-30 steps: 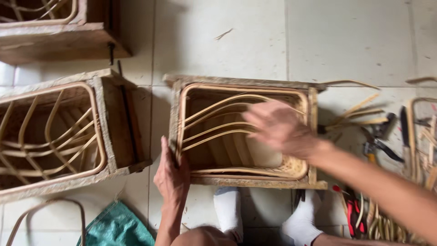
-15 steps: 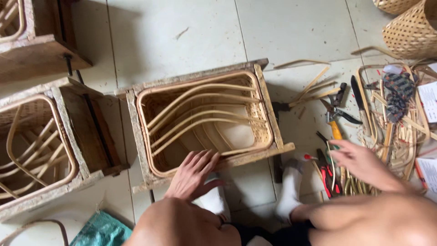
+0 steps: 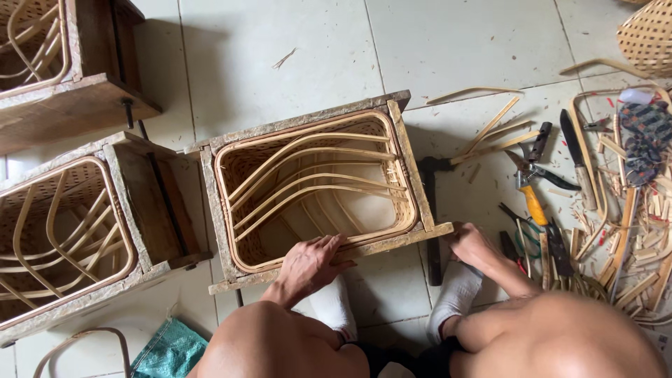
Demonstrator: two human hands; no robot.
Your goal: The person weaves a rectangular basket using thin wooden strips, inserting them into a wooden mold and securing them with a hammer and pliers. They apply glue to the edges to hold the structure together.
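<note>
A square wooden frame (image 3: 308, 119) stands on the tiled floor in front of me, with a woven bamboo basket (image 3: 245, 164) fitted inside it and several curved bamboo strips (image 3: 315, 178) bent across its opening. My left hand (image 3: 311, 262) rests flat, fingers spread, on the frame's near edge. My right hand (image 3: 472, 245) touches the frame's near right corner, next to a dark tool (image 3: 432, 210) lying on the floor along the frame's right side; I cannot tell whether it grips anything. My feet in white socks (image 3: 455, 294) are just below the frame.
Two more wooden frames (image 3: 150, 210) with baskets inside stand at the left. Pliers with a yellow handle (image 3: 530, 189), a knife (image 3: 575, 157) and scattered bamboo strips (image 3: 630, 238) lie at the right. A woven basket (image 3: 647, 38) is at the top right, a teal bag (image 3: 171, 353) at the bottom left.
My right hand came out of the basket, went over to the tools at the right, then back to the frame's near right corner. My left hand shifted along the near edge. My view moved.
</note>
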